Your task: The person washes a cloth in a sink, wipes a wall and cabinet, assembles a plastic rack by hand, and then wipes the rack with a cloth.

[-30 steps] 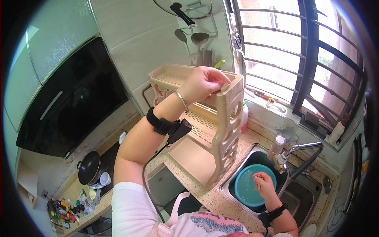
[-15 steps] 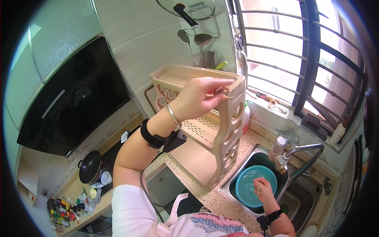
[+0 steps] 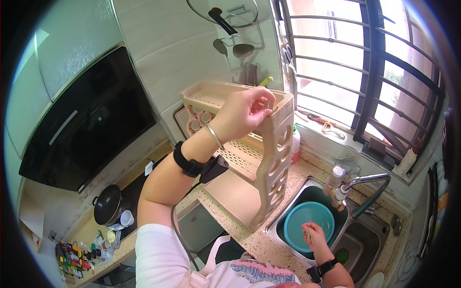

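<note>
A beige plastic tiered dish rack (image 3: 274, 161) stands upright on the counter, with slotted shelves and oval holes in its end panel. My left hand (image 3: 247, 110) is at the top corner of that panel, its fingers bent into a pinch; what lies between them, if anything, is too small to make out. Over a turquoise basin (image 3: 295, 247) in the left sink bowl is my right hand (image 3: 314, 236), fingers curled and tips drawn together. Whether it holds something small is hidden. Water seems to be in the basin.
A faucet (image 3: 370, 180) arches beside the sink (image 3: 367, 249), near a clear cylinder (image 3: 334, 176). A bottle with red liquid (image 3: 295, 144) stands behind the rack. Ladles (image 3: 242, 50) hang on the wall. A black wok (image 3: 107, 204) sits at left.
My left hand's fingers have curled in more tightly at the rack's corner. My right hand stays above the basin, little changed. The whole view has shifted slightly.
</note>
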Motion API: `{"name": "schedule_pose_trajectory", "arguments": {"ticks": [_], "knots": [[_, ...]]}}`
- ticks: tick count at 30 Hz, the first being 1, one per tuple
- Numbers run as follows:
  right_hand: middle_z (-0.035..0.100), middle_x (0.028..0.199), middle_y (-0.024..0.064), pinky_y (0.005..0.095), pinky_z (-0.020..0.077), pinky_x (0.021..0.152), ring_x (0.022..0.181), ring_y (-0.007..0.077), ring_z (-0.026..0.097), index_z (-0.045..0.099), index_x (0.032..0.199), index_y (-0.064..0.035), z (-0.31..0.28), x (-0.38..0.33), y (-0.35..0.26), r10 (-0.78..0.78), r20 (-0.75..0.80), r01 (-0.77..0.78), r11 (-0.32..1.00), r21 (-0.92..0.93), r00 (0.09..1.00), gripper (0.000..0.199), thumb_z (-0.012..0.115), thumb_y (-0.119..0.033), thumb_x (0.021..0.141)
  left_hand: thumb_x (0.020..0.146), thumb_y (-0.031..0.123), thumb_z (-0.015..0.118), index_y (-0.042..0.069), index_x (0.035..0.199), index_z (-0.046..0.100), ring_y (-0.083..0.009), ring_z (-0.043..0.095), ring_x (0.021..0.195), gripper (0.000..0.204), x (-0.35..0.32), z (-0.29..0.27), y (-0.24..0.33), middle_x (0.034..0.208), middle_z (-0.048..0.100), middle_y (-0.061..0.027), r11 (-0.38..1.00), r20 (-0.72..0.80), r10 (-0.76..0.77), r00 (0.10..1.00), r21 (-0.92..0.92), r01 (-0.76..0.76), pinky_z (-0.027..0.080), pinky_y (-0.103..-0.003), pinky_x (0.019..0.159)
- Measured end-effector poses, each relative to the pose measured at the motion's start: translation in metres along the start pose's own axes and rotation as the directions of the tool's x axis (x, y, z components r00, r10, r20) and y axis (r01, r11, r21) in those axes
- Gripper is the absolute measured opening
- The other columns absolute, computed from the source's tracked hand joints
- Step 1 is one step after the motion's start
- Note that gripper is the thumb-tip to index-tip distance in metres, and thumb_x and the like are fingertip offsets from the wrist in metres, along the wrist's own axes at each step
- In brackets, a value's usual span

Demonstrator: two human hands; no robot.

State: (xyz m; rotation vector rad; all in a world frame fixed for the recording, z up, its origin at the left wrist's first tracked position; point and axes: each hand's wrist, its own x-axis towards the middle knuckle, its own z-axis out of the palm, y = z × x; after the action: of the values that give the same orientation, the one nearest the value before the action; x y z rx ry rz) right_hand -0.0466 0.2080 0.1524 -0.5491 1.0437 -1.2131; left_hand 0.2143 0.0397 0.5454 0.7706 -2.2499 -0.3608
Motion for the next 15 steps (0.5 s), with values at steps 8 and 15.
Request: {"name": "schedule_pose_trajectory", "arguments": {"ticks": [8,15], "knots": [[0.055,0.075,0.0033,0.0225,0.037,0.048,0.057,0.0096,0.048,0.06,0.093,-0.0012,0.0,0.0,0.012,0.037,-0.024,-0.036,0.999,0.033,0.999,0.011,0.061,-0.007,0.083,0.076,0.006,0.072,0.003,0.101,0.06,-0.0139,0.063,0.077,0.028,-0.007,0.015,0.006,0.086,0.063,-0.0082,0.989,-0.164,0.078,0.983,0.136,-0.055,0.053,-0.025,0.068],[0.055,0.075,0.0022,0.0221,0.0365,0.049,0.056,0.0088,0.048,0.06,0.091,-0.0031,0.008,0.002,0.022,0.095,-0.014,-0.095,0.995,0.039,0.995,0.009,0.062,-0.007,0.083,0.067,0.005,0.078,0.004,0.099,0.062,-0.0176,0.056,0.063,0.035,-0.013,0.029,-0.004,0.079,0.059,-0.0085,0.924,-0.303,0.329,0.895,0.297,-0.239,0.05,-0.027,0.059]]}}
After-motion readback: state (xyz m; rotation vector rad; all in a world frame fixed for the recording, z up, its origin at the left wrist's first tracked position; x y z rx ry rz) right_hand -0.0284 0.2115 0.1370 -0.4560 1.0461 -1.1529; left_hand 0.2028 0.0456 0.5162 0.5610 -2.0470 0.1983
